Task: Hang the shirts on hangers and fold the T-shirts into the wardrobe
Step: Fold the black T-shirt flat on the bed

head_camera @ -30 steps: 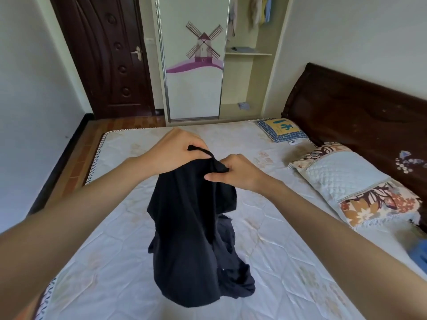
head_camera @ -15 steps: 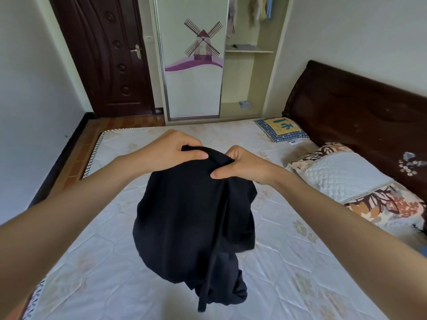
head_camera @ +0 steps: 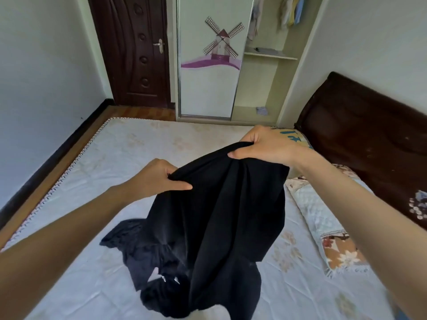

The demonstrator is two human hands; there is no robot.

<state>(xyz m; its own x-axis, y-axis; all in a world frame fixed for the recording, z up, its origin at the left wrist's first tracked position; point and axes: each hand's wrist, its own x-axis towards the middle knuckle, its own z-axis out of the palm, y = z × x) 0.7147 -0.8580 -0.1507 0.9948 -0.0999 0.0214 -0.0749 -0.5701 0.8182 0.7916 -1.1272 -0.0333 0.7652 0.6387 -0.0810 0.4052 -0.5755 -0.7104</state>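
Above the mattress (head_camera: 97,181), a crumpled black garment (head_camera: 221,218) is held up, its upper edge pinched by the left hand (head_camera: 154,179) and right hand (head_camera: 265,146).

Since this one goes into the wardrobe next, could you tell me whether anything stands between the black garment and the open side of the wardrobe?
Nothing visible blocks it. Both the left hand and the right hand grip the black garment above the bed. The wardrobe beyond the bed's far edge has its right side open; the sliding door covers only the left side.
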